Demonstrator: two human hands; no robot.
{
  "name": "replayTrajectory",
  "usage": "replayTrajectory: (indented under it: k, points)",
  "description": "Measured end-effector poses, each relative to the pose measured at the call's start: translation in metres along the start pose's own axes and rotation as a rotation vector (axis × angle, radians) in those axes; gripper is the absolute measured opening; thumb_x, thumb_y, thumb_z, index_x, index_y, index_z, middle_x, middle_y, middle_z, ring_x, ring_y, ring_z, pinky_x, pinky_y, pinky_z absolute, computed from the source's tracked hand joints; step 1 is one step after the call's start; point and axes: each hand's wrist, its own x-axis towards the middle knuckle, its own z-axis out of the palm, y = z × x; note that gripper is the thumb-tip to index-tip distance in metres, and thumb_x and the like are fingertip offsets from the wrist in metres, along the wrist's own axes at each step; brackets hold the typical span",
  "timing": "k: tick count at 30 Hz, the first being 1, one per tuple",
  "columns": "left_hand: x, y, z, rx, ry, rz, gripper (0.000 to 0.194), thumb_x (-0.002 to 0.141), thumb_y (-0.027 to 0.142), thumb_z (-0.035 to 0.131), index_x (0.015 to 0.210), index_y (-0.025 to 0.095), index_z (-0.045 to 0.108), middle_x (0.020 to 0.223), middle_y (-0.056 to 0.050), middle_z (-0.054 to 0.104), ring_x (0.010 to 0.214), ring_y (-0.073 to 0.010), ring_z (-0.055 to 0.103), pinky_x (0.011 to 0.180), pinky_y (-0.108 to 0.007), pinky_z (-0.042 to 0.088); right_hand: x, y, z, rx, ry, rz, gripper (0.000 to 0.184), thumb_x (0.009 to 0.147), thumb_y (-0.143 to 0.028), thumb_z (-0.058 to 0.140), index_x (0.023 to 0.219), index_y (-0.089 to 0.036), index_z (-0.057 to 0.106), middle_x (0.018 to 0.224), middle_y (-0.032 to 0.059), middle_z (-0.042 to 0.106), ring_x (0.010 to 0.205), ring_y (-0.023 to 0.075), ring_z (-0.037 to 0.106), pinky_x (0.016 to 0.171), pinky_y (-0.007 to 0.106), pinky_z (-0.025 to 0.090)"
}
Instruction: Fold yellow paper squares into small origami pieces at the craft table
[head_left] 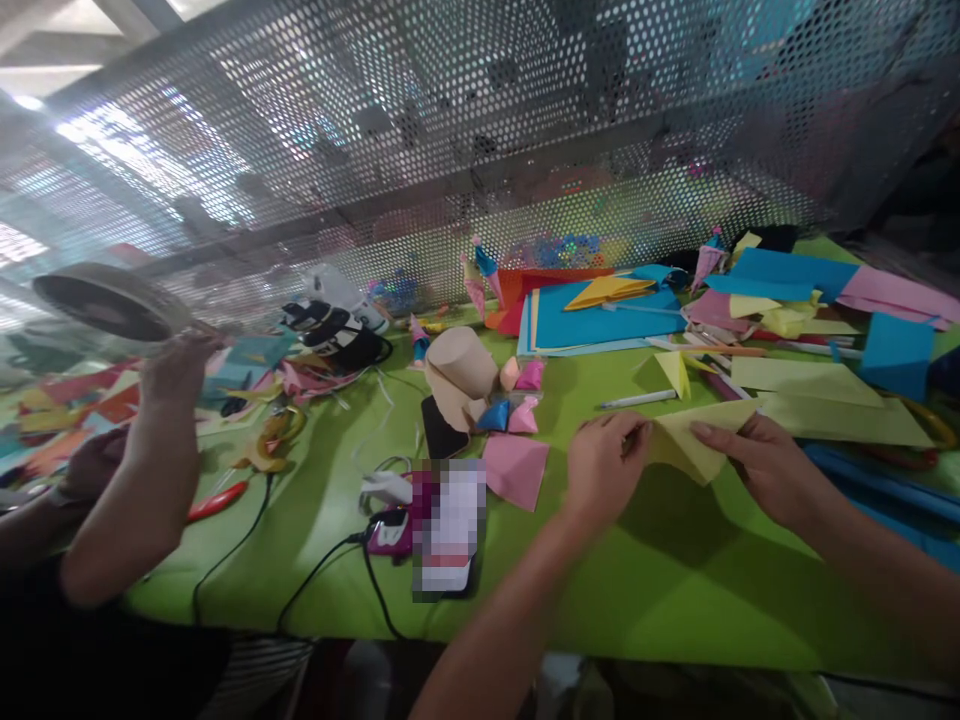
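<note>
Between my two hands, above the green table (pixel 675 600), is a partly folded sheet of pale yellow paper (pixel 694 445). My left hand (pixel 606 462) pinches its left edge with curled fingers. On the other side, my right hand (pixel 757 455) grips the sheet, thumb on the near face; its other fingers are partly hidden behind the paper. Just beyond the sheet lie a white pen (pixel 639 399) and a small folded yellow piece (pixel 675 372). A pink paper square (pixel 516 470) rests left of my left hand, near small folded pink and blue paper pieces (pixel 523 414).
A phone (pixel 450 530) and cables lie left of my forearm. A roll of tan tape (pixel 461 365) stands behind them. Blue sheets (pixel 585 315) and yellow strips (pixel 840 410) cover the back and right. At left, a co-worker's arm (pixel 161 450) reaches up beside a round lamp-like object (pixel 112 300).
</note>
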Motion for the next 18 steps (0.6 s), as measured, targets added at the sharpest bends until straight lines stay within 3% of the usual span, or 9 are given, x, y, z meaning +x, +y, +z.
replayTrajectory:
  k: [5,18]
  points:
    - [-0.0016,0.0014,0.0048,-0.016,0.021,0.002,0.016,0.099,0.019,0.063,0.088,0.021,0.075,0.088,-0.002,0.078,0.079,-0.0175,0.067,0.073,-0.028,0.044,-0.0015,0.0009,0.0033,0.018,0.021,0.057,0.043,0.07,-0.051,0.098,0.102,-0.024,0.086,0.092,0.0078,0.086,0.081,0.0292,0.08,0.068,0.038,0.066]
    - [-0.0012,0.0035,0.0072,-0.156,0.101,-0.128,0.015,0.102,0.02,0.062,0.091,0.02,0.073,0.086,-0.001,0.074,0.073,-0.0136,0.06,0.068,-0.025,0.04,0.0013,0.005,0.0076,-0.063,0.038,-0.071,0.05,0.061,-0.052,0.102,0.102,-0.027,0.086,0.109,0.0074,0.085,0.1,0.0309,0.078,0.081,0.039,0.064]
